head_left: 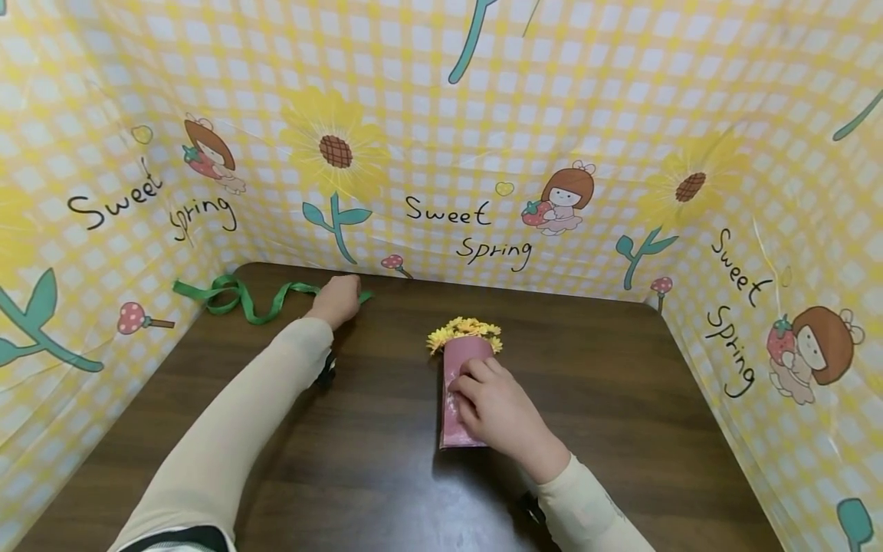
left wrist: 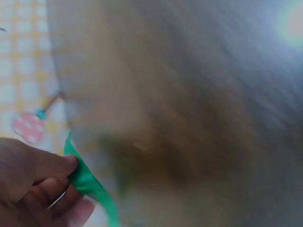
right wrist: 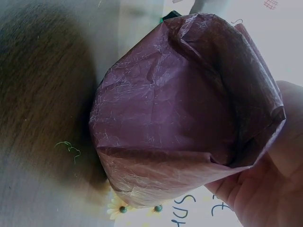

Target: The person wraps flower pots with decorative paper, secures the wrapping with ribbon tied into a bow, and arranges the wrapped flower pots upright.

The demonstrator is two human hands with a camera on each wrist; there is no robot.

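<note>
Between thumb and fingers, my left hand (head_left: 336,300) pinches a green ribbon (left wrist: 87,182) near the table's back edge. The rest of the ribbon trails leftward in loose curves, and a short end pokes out right of the hand. At the middle of the table is a bouquet of small yellow flowers (head_left: 469,328) in a pink paper wrap (head_left: 467,349). My right hand (head_left: 502,406) grips this wrap from the right with curled fingers. The right wrist view looks into the wrap's wide, creased open end, where the stems do not show.
The dark brown wooden table (head_left: 372,460) is bounded at the back and sides by a yellow checked cloth (head_left: 428,138) printed with flowers, girls and lettering. A thin green thread (right wrist: 70,147) lies on the table in the right wrist view.
</note>
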